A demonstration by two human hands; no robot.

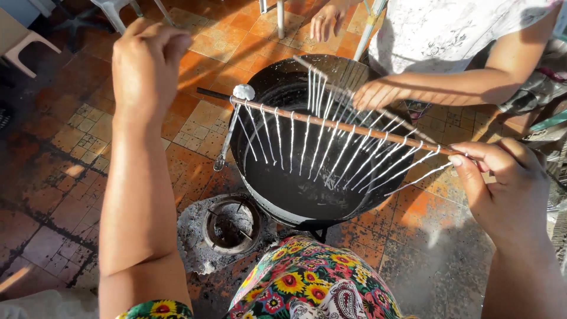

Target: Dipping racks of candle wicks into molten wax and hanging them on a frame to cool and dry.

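My right hand (502,183) pinches the right end of a thin wooden stick (331,123) that lies slanted over a big black pot (307,189). Several white wax-coated wicks (348,156) hang from the stick into the pot. My left hand (147,62) is raised at the upper left with its back to me and fingers curled. The stick's dark left end stops just beside it, and I cannot see whether they touch. A metal ladle (227,142) with a white wax blob leans on the pot's left rim.
Across the pot, another person's hand (375,94) holds a second stick of wicks (319,74); their other hand (325,20) hangs behind. A small sooty burner (230,224) sits in ash on the tiled floor. A white chair (20,44) stands far left.
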